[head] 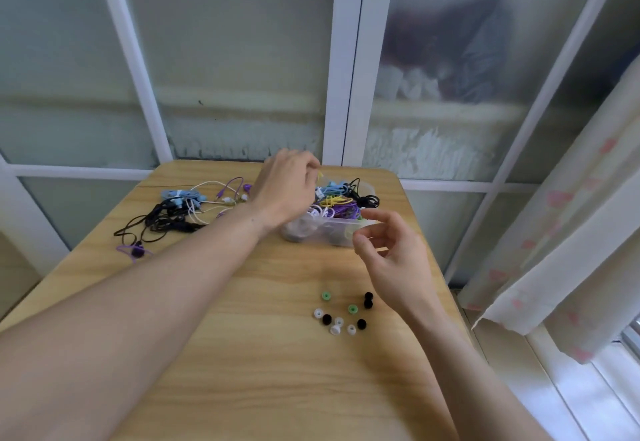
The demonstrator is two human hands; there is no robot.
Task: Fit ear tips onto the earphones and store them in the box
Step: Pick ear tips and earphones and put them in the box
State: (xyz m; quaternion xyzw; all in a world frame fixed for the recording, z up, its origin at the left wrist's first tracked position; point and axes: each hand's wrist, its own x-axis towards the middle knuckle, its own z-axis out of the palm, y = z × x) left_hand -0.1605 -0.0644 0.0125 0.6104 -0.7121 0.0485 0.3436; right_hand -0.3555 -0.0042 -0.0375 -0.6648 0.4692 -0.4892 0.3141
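- A wooden desk (242, 354) stood against frosted window panels; a pale curtain with pink marks (568, 232) hung at 3 o'clock.
- A clear plastic box (332, 232) sat on the desk at about 1 o'clock from its centre, uncovered.
- The box held a tangle of bundled earphones (341, 199): yellow, purple, blue, black and white cables were visible, heaped up to and above the rim. Individual sets could not be counted.
- A second pile of loose earphones (180, 210) lay on the desk at 10 o'clock, well apart from the box: black, white, blue and purple cables, with one purple set (136, 250) at the near edge of the pile.
- The ear tips (341, 312) lay scattered on the bare desk at 5 o'clock of the box, outside any container: two green, four black (two of them touching), and four white or translucent.
- The left hand (287, 187) reached over the far-left part of the box, fingers curled downward. Something small and yellow showed at the fingertips; whether the grip held it could not be told.
- The right hand (391, 253) hovered just beside the near-right corner of the box, above the ear tips, palm turned inward, fingers loosely curled and apart, holding nothing visible.
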